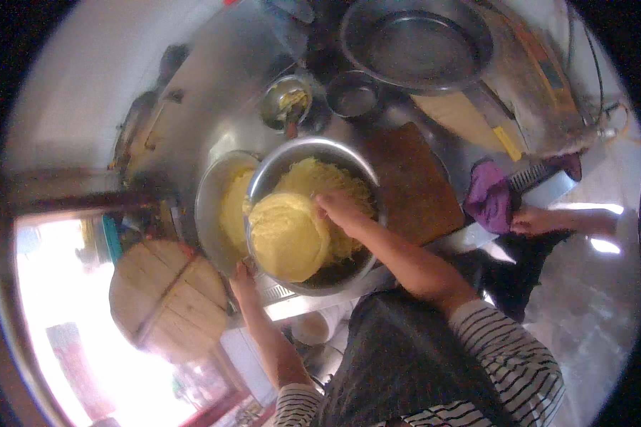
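Right hand: fingers curled in close together, thumb side clamped on the right edge of a round yellow bowl; it looks full of pale yellow stuff, though wall and contents blend, so can't tell where one ends; this bowl sits within the rim of a large steel bowl, toward its left side, over loose yellow shreds; thumb vs fingertips on the grip not separable, too blurred; left hand: fingers bent, at the near edge where the large steel bowl meets a second metal bowl; can't tell which rim they touch or whether they're clamped, fingertips lost in the dark gap; second bowl holds more yellow stuff, its right part hidden behind the large one; bottom of the large bowl mostly covered; at right, another person's hand beside a purple cloth, contact unclear, body mostly out of view; doorway at left blown out white, detail gone.
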{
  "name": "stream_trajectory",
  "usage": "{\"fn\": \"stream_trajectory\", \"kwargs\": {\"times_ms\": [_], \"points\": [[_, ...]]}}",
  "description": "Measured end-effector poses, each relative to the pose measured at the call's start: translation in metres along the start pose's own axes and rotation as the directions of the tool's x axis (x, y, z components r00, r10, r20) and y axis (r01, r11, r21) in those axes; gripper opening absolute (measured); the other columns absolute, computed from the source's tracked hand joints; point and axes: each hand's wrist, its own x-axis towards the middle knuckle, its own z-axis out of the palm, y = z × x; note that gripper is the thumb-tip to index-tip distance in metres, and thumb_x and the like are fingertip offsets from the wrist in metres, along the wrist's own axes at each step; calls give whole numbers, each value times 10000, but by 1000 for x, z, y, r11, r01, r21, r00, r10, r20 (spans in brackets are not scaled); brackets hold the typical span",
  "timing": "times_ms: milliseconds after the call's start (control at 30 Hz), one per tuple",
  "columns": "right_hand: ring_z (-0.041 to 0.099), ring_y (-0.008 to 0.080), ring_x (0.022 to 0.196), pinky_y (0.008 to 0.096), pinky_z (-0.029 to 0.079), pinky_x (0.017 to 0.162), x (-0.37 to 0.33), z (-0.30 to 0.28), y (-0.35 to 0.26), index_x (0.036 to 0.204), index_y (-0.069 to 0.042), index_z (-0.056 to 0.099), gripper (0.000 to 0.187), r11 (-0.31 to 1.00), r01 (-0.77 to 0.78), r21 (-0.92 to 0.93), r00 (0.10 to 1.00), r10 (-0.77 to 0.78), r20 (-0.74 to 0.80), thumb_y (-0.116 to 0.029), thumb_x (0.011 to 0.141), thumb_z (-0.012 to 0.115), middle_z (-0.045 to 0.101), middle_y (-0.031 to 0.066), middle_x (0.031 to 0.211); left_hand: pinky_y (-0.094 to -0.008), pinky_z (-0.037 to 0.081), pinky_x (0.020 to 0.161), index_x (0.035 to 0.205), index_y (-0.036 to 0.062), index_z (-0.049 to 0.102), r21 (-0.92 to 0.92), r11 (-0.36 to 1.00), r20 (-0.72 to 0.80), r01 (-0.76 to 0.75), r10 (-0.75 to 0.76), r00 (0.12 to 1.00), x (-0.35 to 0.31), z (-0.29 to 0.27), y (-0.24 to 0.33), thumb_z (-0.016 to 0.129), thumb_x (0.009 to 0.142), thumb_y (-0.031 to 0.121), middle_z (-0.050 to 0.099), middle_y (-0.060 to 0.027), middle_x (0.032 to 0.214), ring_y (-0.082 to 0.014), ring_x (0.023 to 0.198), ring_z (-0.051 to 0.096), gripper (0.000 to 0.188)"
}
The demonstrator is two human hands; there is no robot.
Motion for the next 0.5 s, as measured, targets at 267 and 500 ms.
{"fn": "stream_trajectory", "kwargs": {"times_ms": [267, 500], "points": [[406, 100, 494, 269, 320, 433, 10, -11, 4, 749, -110, 580, 272, 994, -108, -13, 983, 109, 150, -328, 862, 463, 527, 2, 625, -255, 277, 460, 605, 52, 476, -406, 895, -188, 183, -277, 942, -21, 16, 16, 428, 857, 251, 430, -1, 555, -87, 502, 356, 325], [382, 83, 490, 238, 312, 427, 14, -1, -15, 755, -91, 585, 263, 984, -56, -167, 995, 68, 67, -313, 853, 485, 524, 0, 648, -279, 307, 493, 618, 41, 486, -237, 946, -180, 222, -267, 947, -9, 17, 2, 419, 871, 260, 424, -4, 550, -110, 535, 373, 341]]}}
